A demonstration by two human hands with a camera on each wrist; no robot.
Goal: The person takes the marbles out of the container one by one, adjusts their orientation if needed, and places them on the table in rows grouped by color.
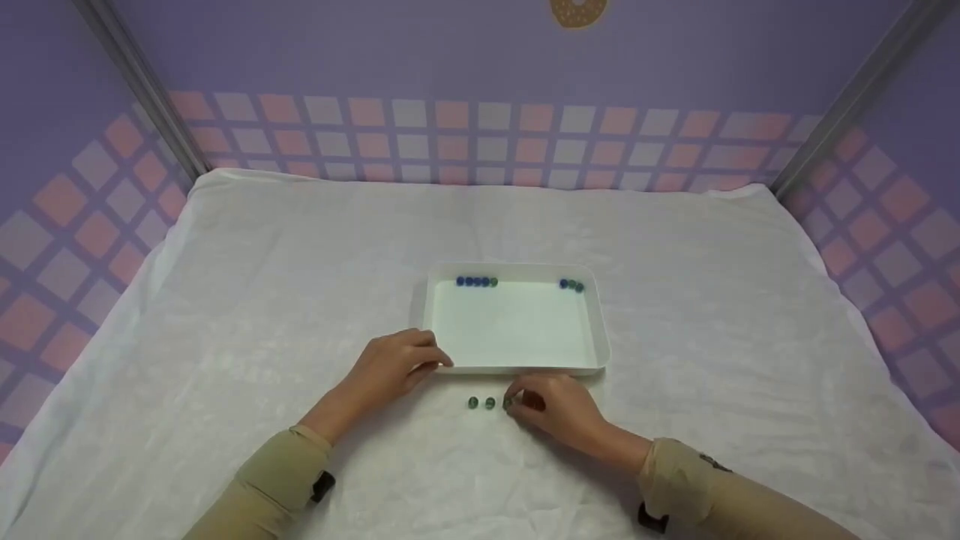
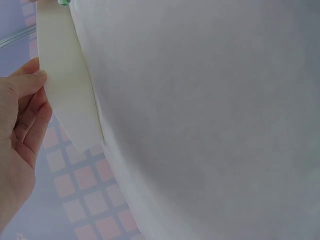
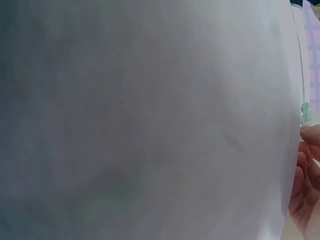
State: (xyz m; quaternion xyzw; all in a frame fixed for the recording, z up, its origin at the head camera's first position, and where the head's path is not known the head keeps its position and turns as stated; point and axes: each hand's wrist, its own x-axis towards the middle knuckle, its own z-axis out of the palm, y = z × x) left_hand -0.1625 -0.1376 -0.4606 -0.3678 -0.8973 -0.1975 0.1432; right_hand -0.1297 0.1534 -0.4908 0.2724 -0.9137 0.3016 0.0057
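A shallow white tray lies on the white cloth. At its near left corner my left hand pinches the rim; the left wrist view has the thumb against the tray wall. In front of the tray, my right hand pinches a green glass marble between thumb and forefinger, at or close to the cloth. Two more green marbles sit to its left in a line. Inside the tray, a row of several blue marbles ends in a green one along the back wall.
Three other marbles, blue and green, stand in the tray's back right corner. White cloth covers the table. Purple walls with pink and white squares close off the back and both sides.
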